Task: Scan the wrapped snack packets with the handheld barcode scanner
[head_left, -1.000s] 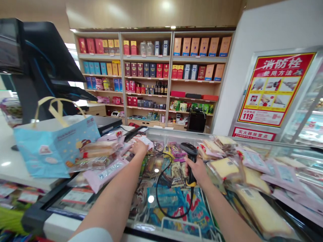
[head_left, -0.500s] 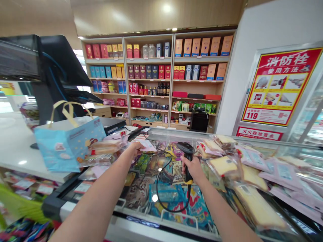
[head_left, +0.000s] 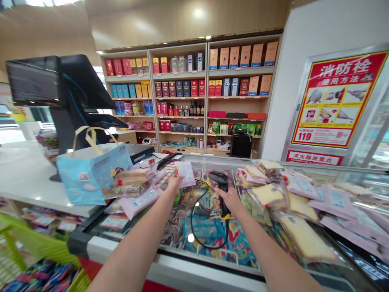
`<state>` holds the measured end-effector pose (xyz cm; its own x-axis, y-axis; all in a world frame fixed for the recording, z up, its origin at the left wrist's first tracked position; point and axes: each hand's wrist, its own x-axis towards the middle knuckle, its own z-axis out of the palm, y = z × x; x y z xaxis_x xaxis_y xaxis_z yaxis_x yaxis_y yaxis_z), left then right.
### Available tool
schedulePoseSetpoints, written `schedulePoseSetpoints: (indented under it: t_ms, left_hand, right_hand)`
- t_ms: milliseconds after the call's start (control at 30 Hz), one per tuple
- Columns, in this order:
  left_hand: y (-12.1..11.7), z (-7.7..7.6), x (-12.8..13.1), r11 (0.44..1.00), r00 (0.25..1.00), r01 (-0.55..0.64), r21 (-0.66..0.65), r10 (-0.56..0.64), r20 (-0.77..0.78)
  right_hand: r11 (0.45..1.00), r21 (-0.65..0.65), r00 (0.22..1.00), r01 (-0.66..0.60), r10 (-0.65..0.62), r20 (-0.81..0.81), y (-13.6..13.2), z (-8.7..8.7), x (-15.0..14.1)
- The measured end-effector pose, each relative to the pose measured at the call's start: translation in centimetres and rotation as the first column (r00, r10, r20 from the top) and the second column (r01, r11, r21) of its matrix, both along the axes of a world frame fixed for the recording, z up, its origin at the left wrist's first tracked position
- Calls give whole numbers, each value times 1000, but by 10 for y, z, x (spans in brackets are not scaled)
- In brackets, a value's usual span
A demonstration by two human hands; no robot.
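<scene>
My left hand [head_left: 175,182] pinches the edge of a pink packet [head_left: 186,173] and holds it over the glass top of the freezer case. In my right hand [head_left: 228,199] is a black barcode scanner [head_left: 219,177] with a yellow-tipped handle, its head pointing away from me. From the handle a black cable [head_left: 192,227] loops across the glass and back to the left. Wrapped bread slices [head_left: 269,195] and more pink packets [head_left: 300,187] lie piled to the right of the scanner. On the left, another pink packet [head_left: 141,201] rests beside wrapped bread [head_left: 133,175].
A light blue bag [head_left: 88,180] with cream handles stands on the white counter [head_left: 27,174], in front of a black register screen [head_left: 35,83]. A green basket [head_left: 45,247] holds small packs at lower left. Shelves of boxes and bottles [head_left: 182,87] line the back wall.
My left hand has lifted the pink packet and brought it right, nearer the scanner. My right hand stays on the scanner. The view has shifted slightly left.
</scene>
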<state>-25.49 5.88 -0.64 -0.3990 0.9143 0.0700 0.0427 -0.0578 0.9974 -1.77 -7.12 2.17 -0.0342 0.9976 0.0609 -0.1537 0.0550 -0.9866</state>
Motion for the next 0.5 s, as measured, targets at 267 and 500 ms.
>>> schedulePoseSetpoints:
  t_ms: [267,500]
  left_hand:
    - [-12,-21,37,978,934,36,203,-105,341]
    - [-11,-24,37,972,939,46,232,-121,322]
  right_hand:
    - [990,-14,988,-137,138,66,-4,-6,-1]
    - [988,-29,979,-154,156,133,-7,-6,-3]
